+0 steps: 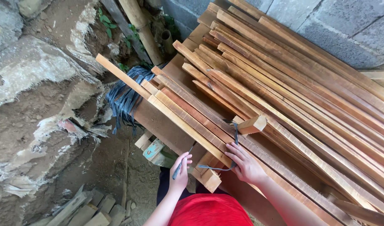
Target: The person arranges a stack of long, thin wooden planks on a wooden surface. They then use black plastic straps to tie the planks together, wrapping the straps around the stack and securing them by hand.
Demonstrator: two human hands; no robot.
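Strap [219, 167] partly hidden under slats [192, 121]

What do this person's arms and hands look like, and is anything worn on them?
Both arms are bare from what shows, with no sleeves reaching the forearms. The left hand and right hand wear no gloves, and no rings, watch or bracelets are visible. The only clothing in view is a bright red garment on the body.

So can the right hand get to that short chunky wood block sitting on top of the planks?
Probably yes. The right hand lies flat on the planks, and the short wood block sits just beyond its fingers with only open plank surface and a thin dark strap between them.
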